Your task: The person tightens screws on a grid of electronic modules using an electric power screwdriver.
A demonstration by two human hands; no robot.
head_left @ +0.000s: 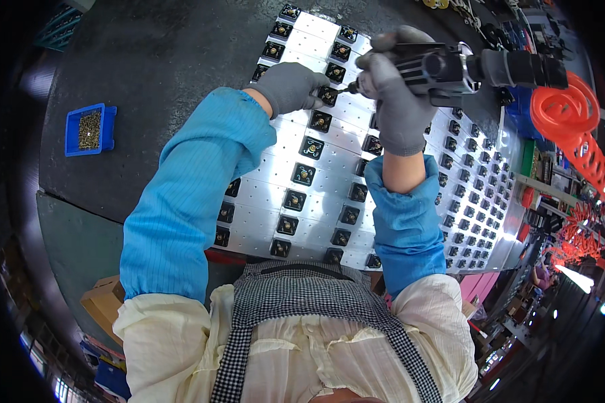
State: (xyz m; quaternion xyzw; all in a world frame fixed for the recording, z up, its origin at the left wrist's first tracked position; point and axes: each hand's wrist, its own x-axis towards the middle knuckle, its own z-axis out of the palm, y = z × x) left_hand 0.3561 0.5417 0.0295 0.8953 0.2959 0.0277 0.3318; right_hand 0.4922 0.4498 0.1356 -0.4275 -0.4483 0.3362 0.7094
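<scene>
My gloved left hand has its thumb and forefinger closed around the left side of a black square part on a silver metal plate. My right hand, in a grey glove too, grips a power screwdriver held sideways. Its thin bit points left, with the tip at or very near the same black part. Whether a screw sits under the tip is too small to tell. More black square parts, such as this one, stand in rows on the plates, several with a brass-coloured centre.
A blue tray of small brass-coloured pieces sits on the dark tabletop at left. An orange coiled air hose hangs at the right. Further plates with black parts extend right. A cardboard box is below the table's near left edge.
</scene>
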